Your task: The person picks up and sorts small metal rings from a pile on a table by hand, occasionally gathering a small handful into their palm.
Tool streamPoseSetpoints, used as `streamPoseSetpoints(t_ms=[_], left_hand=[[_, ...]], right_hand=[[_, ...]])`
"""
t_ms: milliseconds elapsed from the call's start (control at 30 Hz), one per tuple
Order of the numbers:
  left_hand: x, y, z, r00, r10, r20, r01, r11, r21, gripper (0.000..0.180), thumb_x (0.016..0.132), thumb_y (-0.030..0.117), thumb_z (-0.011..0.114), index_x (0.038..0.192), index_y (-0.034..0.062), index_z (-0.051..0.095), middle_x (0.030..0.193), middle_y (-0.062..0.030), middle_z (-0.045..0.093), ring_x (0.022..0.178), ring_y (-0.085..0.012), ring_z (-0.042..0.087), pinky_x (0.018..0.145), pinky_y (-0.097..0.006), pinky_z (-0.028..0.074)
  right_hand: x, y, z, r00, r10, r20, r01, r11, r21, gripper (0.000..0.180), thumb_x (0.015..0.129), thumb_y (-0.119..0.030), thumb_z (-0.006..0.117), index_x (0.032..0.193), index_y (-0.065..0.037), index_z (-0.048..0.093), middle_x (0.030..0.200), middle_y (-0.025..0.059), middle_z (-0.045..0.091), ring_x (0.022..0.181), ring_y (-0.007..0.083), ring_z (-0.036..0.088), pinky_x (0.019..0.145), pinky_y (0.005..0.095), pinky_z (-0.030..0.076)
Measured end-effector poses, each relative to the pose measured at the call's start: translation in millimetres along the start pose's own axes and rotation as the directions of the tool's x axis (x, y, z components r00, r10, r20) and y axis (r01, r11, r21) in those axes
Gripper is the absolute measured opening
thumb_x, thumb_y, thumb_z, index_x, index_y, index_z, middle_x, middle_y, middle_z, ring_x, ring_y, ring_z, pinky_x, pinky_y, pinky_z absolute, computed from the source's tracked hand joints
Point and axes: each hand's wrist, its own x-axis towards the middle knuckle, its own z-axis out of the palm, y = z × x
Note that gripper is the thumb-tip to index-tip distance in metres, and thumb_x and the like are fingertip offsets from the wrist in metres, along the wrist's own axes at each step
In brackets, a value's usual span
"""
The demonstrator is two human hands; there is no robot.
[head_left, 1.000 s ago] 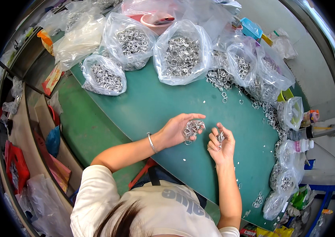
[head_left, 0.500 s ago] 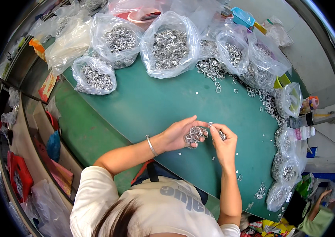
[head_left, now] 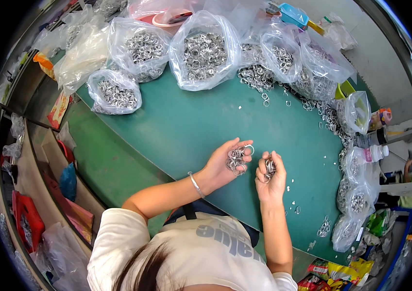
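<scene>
My left hand (head_left: 214, 170) is palm up, fingers curled round a small heap of silvery metal rings (head_left: 235, 161). One ring (head_left: 249, 149) stands out at its fingertips. Just to the right, my right hand (head_left: 273, 185) is closed round more metal rings (head_left: 269, 169), which show between thumb and fingers. A small gap separates the hands above the green table (head_left: 181, 126). Clear plastic bags of similar rings stand along the far side, including a large bag (head_left: 205, 53) and a smaller bag (head_left: 117, 94).
Loose rings (head_left: 257, 76) spill between the bags at the far side and down the right edge. A small group of rings (head_left: 324, 226) lies at the near right. White bits are scattered about. Beyond the right edge stands a white bottle (head_left: 377, 153); shelves (head_left: 45, 189) are at left.
My hands have moved apart from fingertip contact, where a small ring was pinched. The right fingers are now curled in over their rings. The view has shifted slightly.
</scene>
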Motion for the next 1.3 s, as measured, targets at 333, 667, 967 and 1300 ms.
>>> streamPoseSetpoints(t_ms=[333,667,967,1300], left_hand=[[-10.5,-68.6,13.1,0.993,0.054,-0.101,-0.064,0.994,-0.093,0.024,0.093,0.028,0.048,0.094,0.0074,0.059,0.089,-0.0028,0.062,0.083,-0.0120,0.059,0.071,-0.028,0.048],[-15.8,-41.5,-0.5,0.993,0.105,-0.060,-0.116,0.971,-0.209,0.028,0.094,0.029,0.045,0.090,0.0040,0.057,0.093,-0.0117,0.060,0.084,-0.0218,0.059,0.072,-0.032,0.049],[-41.4,26.2,-0.7,0.922,0.268,-0.279,-0.371,0.814,-0.446,0.016,0.089,0.017,0.054,0.097,0.0030,0.055,0.096,-0.0115,0.056,0.083,-0.0211,0.055,0.059,-0.027,0.047],[-11.5,11.9,-34.1,0.791,0.605,-0.090,-0.611,0.777,-0.147,0.015,0.093,0.020,0.053,0.094,0.0053,0.055,0.088,-0.0077,0.051,0.065,-0.0137,0.046,0.046,-0.024,0.039]], right_hand=[[-37.3,31.9,5.0,0.733,-0.622,0.275,0.627,0.459,-0.630,0.010,0.087,-0.002,0.057,0.097,-0.001,0.057,0.084,0.0074,0.059,0.071,0.0127,0.054,0.065,0.0254,0.045],[-38.9,35.0,19.8,0.422,-0.478,0.770,0.838,-0.118,-0.532,0.017,0.075,-0.003,0.065,0.091,-0.001,0.063,0.096,0.0128,0.059,0.093,0.0300,0.052,0.084,0.0397,0.041],[9.9,47.7,2.4,0.610,-0.085,0.788,0.740,-0.293,-0.605,0.029,0.073,-0.008,0.071,0.100,-0.002,0.062,0.100,0.0129,0.057,0.093,0.0303,0.053,0.083,0.0389,0.043],[-27.8,34.1,-4.5,0.804,-0.185,0.565,0.586,0.083,-0.806,0.016,0.079,0.000,0.066,0.094,0.000,0.061,0.085,0.0056,0.061,0.073,0.0114,0.054,0.063,0.0245,0.043]])
